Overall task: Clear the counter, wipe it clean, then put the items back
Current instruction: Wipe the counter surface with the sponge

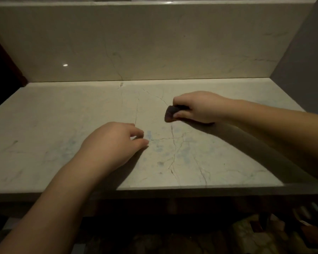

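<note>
Dark cloth (170,113), bunched small, is pressed flat on the marble tabletop (44,114) under the right hand (196,108), whose fingers and thumb are clamped around it so that only its leading end pokes out toward the middle. It sits right of centre, nearer the back edge than the front, and the low, forward-leaning grip suits pushing the rag across the stone with some weight behind it rather than lifting it.

Nearer the front edge and about midway along, the left hand (114,143) rests palm-down on the bare stone, fingers loosely curled and holding nothing. My reading is that it serves as a prop, steadying the body while the other arm reaches and scrubs.

Nothing else stands on the tabletop, so the clearing step looks done and the wiping is the step in hand. Faint bluish smears (184,154) lie between the two hands and toward the front edge, alongside the dark veins of the marble; they may be cleaner or residue not yet taken up, which I cannot settle in this dim light.

Behind the back edge rises a polished upstand (154,43) of the same stone. Below the front edge, at the lower right, some indistinct items (264,233) lie in shadow; whether these are the things to be returned cannot be told.
</note>
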A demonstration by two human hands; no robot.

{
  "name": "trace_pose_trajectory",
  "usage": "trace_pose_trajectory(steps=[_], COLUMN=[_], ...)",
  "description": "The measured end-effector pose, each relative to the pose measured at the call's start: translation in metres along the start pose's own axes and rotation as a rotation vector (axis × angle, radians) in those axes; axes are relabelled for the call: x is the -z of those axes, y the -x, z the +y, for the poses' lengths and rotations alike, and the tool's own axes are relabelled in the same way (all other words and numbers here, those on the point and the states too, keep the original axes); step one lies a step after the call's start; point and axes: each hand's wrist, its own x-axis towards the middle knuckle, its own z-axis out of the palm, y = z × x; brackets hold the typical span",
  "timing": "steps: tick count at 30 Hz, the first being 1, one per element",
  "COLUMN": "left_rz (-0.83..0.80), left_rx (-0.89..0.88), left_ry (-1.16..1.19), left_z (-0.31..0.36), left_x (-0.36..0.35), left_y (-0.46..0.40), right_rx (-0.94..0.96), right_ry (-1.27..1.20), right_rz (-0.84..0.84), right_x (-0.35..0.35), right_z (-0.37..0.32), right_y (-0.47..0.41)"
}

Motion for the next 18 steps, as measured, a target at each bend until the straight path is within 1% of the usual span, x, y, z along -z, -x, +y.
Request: trace_pose_trajectory(steps=[2, 3, 5, 7, 8, 9, 11, 13, 15, 18], left_rz=[-0.004, -0.006, -0.007, -0.013, -0.015, -0.016, -0.019, -0.028, -0.033, -0.038], left_rx=[0.002, -0.008, -0.031, -0.043, -0.048, -0.05, -0.05, -0.048, -0.058, -0.076], left_ry=[-0.038, -0.055, -0.059, -0.048, -0.049, -0.057, -0.074, -0.084, -0.1, -0.106], left_z=[-0.001, -0.003, -0.008, -0.011, -0.011, -0.011, -0.009, -0.008, -0.008, -0.01], left_x=[-0.005, -0.007, -0.011, -0.012, -0.013, -0.013, -0.012, -0.011, -0.009, -0.01], left_y=[0.0, 0.0, -0.001, -0.001, -0.001, 0.0, -0.001, -0.001, -0.001, -0.002], right_rx=[0.027, 0.076, 0.275, 0.473, 0.517, 0.517, 0.424, 0.24, 0.054, -0.034], right_ry=[0.019, -0.011, -0.137, -0.211, -0.2, -0.185, -0.172, -0.122, -0.039, -0.057], right_rz=[0.026, 0.027, 0.026, -0.05, -0.072, -0.079, -0.051, 0.012, 0.034, 0.077], right_x=[-0.003, -0.004, -0.007, -0.007, -0.008, -0.009, -0.006, -0.004, -0.002, -0.008], right_z=[-0.002, -0.011, -0.04, -0.066, -0.07, -0.07, -0.064, -0.054, -0.042, -0.051], right_y=[0.0, 0.011, 0.046, 0.085, 0.097, 0.101, 0.09, 0.063, 0.036, 0.034])
